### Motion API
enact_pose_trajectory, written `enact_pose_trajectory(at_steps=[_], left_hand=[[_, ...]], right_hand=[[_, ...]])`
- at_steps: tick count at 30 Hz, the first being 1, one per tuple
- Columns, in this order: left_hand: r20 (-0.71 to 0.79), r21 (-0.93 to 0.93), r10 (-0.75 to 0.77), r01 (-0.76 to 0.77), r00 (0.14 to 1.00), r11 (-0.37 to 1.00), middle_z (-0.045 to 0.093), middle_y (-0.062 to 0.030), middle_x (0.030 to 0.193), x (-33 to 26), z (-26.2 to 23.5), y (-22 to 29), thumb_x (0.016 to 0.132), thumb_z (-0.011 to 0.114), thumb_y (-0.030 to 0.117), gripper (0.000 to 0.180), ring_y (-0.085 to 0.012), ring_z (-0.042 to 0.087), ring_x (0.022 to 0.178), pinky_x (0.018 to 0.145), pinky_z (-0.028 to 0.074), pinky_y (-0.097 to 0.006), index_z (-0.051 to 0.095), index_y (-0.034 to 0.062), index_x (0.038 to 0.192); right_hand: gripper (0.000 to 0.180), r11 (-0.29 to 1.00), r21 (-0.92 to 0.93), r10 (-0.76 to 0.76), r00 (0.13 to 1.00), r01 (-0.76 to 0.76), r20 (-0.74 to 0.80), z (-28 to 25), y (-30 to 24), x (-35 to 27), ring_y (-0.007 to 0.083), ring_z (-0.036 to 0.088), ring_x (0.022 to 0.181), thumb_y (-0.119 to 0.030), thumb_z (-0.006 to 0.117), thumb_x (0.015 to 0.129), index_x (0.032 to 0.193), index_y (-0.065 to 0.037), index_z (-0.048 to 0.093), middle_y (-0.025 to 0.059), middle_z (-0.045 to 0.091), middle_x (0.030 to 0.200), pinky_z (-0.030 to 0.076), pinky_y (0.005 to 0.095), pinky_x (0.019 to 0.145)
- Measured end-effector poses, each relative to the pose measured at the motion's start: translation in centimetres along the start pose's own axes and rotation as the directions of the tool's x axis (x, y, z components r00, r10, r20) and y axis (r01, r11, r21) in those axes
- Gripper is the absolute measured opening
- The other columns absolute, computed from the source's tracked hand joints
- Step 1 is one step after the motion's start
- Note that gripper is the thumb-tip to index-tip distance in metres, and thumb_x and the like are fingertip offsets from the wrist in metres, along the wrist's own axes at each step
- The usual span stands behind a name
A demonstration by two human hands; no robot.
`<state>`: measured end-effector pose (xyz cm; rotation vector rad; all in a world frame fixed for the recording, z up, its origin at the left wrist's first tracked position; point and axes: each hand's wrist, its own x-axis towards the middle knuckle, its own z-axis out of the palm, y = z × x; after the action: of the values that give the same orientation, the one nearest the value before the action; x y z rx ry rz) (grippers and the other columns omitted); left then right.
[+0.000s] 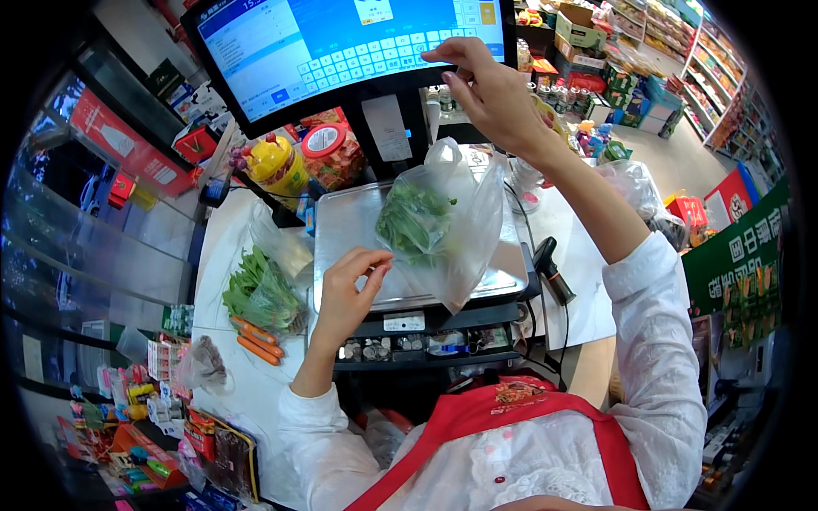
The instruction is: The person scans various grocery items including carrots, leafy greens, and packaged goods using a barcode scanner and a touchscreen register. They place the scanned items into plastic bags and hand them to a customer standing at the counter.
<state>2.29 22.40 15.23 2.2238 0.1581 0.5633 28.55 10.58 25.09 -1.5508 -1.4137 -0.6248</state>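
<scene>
My right hand [486,89] is raised to the touch screen [315,47], its index finger at the right end of the on-screen keyboard and its thumb held apart. It holds nothing. My left hand [354,285] hovers over the near left part of the metal scale plate [336,221], fingers loosely bent and apart from the thumb, with nothing between them. Just beyond it, a clear plastic bag of leafy greens [417,217] rests on the plate, its loose top spreading to the right. No gap or contact between my left fingertips and the bag can be made out for certain.
Bagged greens [264,294] and several carrots [258,341] lie on the counter at left. A barcode scanner [554,271] with its cable lies right of the scale. An open coin drawer [400,347] sits below the scale. Jars [332,157] stand behind it.
</scene>
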Motion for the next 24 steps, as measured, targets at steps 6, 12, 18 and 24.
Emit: enact_pose_trajectory(at_steps=[6,12,18,24], left_hand=[[-0.035,-0.021,0.056,-0.056,0.998,0.998,0.063,-0.0092,0.087,2.7,0.4,0.4,0.084,0.056,0.001,0.016,-0.0161,0.062,0.077,0.068,0.048,-0.025,0.063,-0.0010,0.098],[-0.091,0.020,0.191,-0.190,0.977,0.982,0.063,-0.0100,0.085,7.3,0.7,1.0,0.083,0.058,0.002,0.015,-0.0185,0.061,0.071,0.063,0.046,-0.026,0.063,0.0002,0.097],[-0.118,0.077,0.297,-0.290,0.948,0.954,0.060,-0.0107,0.083,11.3,1.5,1.1,0.082,0.059,0.003,0.016,-0.0195,0.060,0.073,0.062,0.047,-0.027,0.063,-0.0001,0.097],[-0.121,0.321,0.251,-0.201,0.960,0.925,0.057,-0.0148,0.099,14.1,2.4,0.0,0.077,0.069,0.024,0.044,-0.0278,0.056,0.093,0.079,0.046,-0.035,0.056,0.0013,0.113]], right_hand=[[0.025,0.993,-0.109,-0.040,0.999,0.037,-0.022,0.9,-0.7,1.2,0.0288,0.065,0.080,-0.015,0.051,0.088,0.108,-0.001,0.045,0.0106,0.065,0.099,0.050,0.0377,0.071],[0.029,0.992,-0.114,-0.060,0.998,0.061,0.013,1.6,-1.4,4.5,0.0270,0.062,0.074,-0.017,0.051,0.089,0.114,-0.002,0.046,0.0124,0.063,0.106,0.049,0.0372,0.069],[0.039,0.995,-0.100,-0.011,0.991,0.024,0.136,-0.2,-1.1,6.2,0.0424,0.057,0.093,-0.009,0.049,0.086,0.122,-0.001,0.038,0.0253,0.057,0.108,0.047,0.0456,0.080],[0.029,0.996,0.038,0.065,0.946,-0.081,0.318,-3.5,-2.4,-1.1,0.0290,0.063,0.081,-0.023,0.053,0.088,0.107,0.000,0.053,0.0142,0.063,0.094,0.049,0.0372,0.072]])
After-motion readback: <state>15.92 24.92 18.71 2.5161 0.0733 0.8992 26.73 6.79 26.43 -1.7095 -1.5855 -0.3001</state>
